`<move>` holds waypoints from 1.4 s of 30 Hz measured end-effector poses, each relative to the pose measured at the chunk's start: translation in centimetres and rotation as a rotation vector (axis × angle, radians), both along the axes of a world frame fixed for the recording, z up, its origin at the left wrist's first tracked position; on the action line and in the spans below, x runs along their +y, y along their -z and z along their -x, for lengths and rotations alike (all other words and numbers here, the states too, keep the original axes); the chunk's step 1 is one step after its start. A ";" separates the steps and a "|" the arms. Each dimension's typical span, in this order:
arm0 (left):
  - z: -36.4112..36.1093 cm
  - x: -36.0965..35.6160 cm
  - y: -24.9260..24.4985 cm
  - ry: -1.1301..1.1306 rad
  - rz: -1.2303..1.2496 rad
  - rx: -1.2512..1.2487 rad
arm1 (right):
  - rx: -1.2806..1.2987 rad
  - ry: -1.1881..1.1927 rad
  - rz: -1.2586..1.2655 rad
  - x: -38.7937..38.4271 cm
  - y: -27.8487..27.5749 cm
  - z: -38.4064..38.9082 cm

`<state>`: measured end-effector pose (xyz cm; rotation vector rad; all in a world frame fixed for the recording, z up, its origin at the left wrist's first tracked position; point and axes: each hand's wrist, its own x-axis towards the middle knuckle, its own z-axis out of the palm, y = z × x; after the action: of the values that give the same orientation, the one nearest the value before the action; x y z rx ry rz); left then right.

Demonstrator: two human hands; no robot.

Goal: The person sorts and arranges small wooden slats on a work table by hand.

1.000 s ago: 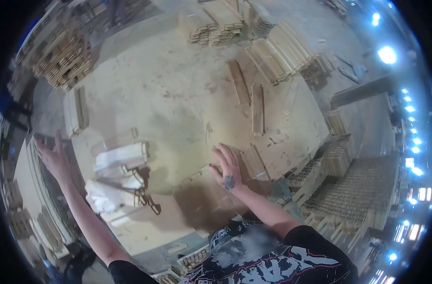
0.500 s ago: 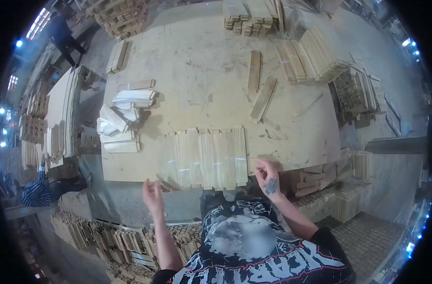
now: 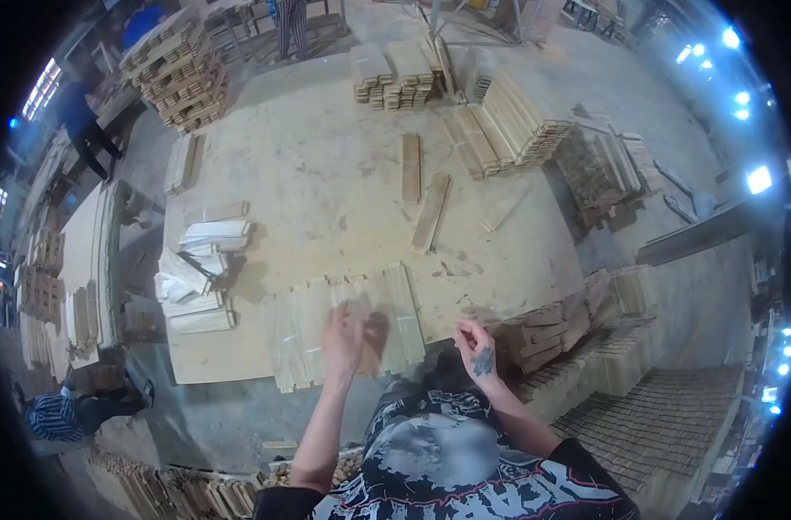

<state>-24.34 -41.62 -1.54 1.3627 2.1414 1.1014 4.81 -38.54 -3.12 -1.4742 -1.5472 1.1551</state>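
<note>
Probably light and stiff, with thin edges liable to chip; best taken by the ends, 1 at a time. Pale, narrow, faintly streaked: slats [image 3: 307,325] laid side by side in 1 row, ends uneven, at the 6 o'clock edge of the table [image 3: 309,169]. Over them, left hand [image 3: 343,340], fingers apart, holding nothing visible; cannot tell if touching. At 3 o'clock from the row, right hand [image 3: 477,349], fingers curled; cannot tell if gripping

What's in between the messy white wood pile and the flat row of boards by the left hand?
Just a narrow strip of bare worktable between the pile and the row of boards. The head view shows it.
</note>
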 end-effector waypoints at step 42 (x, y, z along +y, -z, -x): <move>14.0 18.8 0.4 -0.854 0.140 0.477 | -0.356 -0.182 -0.395 31.0 5.2 -8.5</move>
<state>-38.33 -22.84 -1.94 0.6600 3.2326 0.8931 13.32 -7.59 -8.27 -1.3348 -2.0502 0.6463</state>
